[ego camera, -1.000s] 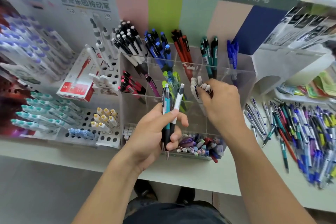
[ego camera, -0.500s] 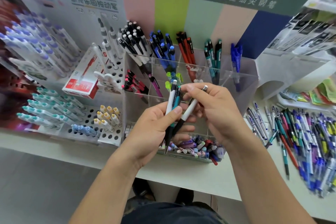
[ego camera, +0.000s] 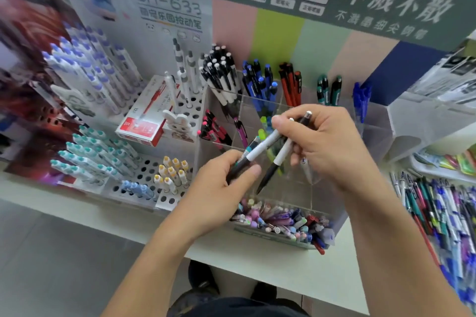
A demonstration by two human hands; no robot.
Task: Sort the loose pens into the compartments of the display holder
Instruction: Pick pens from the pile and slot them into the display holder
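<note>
White counter [ego camera: 296, 269] under clear holder [ego camera: 373, 136]; left hand [ego camera: 219, 195], right hand [ego camera: 327, 144] grip pens [ego camera: 262, 147]

pale table [ego camera: 283, 265] crowded with pen displays

clear display holder [ego camera: 373, 136] at centre; white perforated pen stand [ego camera: 144, 172] and red box [ego camera: 144, 123] on left; loose pens [ego camera: 443, 213] heaped on right; shallow tray of caps [ego camera: 283, 224] near front edge.

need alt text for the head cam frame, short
Over a clear display holder of colour-sorted pens, the right hand pinches a black-and-white pen while the left hand grips a few more pens. Loose pens lie heaped at right.
</note>
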